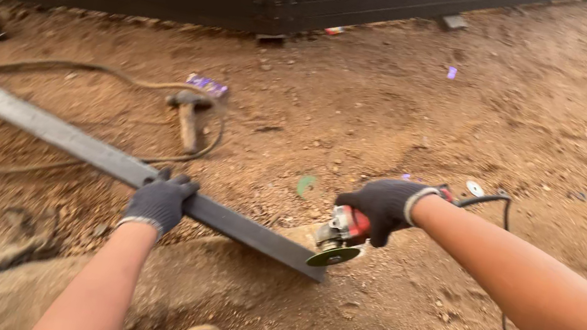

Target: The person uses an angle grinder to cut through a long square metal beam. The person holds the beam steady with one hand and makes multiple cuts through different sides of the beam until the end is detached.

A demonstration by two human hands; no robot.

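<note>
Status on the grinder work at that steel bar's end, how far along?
Done: the steel bar is laid out on the dirt and pinned by the gloved left hand. In hand: the right hand holds the angle grinder, its disc at the bar's near end. Left: the end looks intact, with no finished cut visible and no sparks.

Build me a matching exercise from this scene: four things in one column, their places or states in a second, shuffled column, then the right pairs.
Things:
1. left hand
2. right hand
3. hammer
4. cutting disc

Places or states:
A. lies on the dirt beyond the bar
B. at the near end of the steel bar
C. grips the angle grinder
D. pressed on the middle of the bar

Pairs: 1-D, 2-C, 3-A, 4-B
</note>
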